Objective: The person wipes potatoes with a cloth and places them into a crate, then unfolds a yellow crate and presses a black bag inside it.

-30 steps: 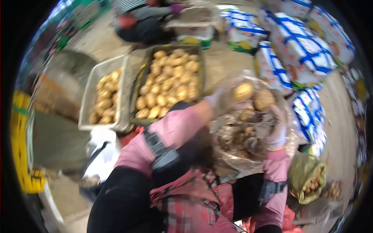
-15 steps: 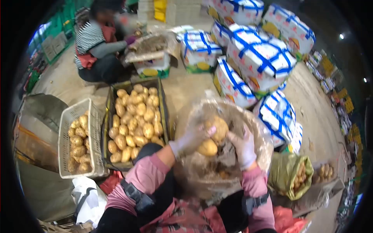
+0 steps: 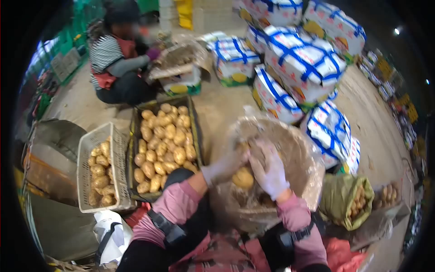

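Observation:
My left hand (image 3: 224, 164), gloved and blurred, reaches over a carton lined with clear plastic (image 3: 308, 154) in front of me. My right hand (image 3: 270, 171), in a pale glove, meets it there with its fingers curved over something brownish, mostly hidden. A yellow potato (image 3: 243, 178) shows just below the hands, inside the carton. Brown paper lines or fills part of the carton. To the left, a dark crate (image 3: 197, 136) holds many potatoes, and a pale plastic basket (image 3: 84, 181) beside it holds more.
Another person (image 3: 115, 59) squats at the upper left by an open carton (image 3: 181, 84). White cartons with blue tape (image 3: 303, 59) are stacked at the upper right. A green sack (image 3: 333, 195) of potatoes stands right of my carton. White cloth (image 3: 111, 240) lies lower left.
My hands have come closer together, the right one moving left and turning palm down. The large potato between them is now mostly covered. The view has shifted slightly.

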